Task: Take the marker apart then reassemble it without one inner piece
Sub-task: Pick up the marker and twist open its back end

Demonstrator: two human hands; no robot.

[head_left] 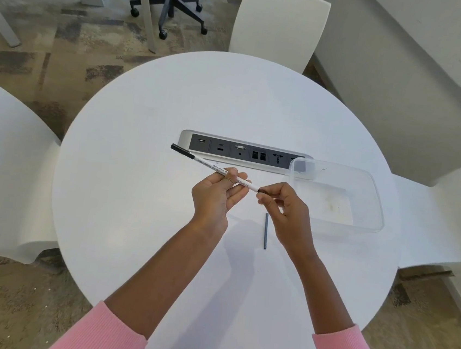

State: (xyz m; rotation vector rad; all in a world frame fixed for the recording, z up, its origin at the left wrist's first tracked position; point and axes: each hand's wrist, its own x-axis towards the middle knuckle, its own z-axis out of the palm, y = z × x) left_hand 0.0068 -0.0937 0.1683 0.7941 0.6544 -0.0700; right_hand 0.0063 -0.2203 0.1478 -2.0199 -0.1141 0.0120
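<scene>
A white marker [207,164] with black print and a black cap at its far left end is held above the round white table [136,193]. My left hand [217,194] grips the barrel near its middle. My right hand [282,208] pinches a small dark end piece [261,190] at the barrel's right end. A thin dark inner stick [266,231] lies loose on the table just below my right hand, pointing towards me.
A clear plastic container [338,197] stands to the right of my hands. A grey power and data socket strip [243,153] is set into the table behind the marker. White chairs stand at the far side, left and right.
</scene>
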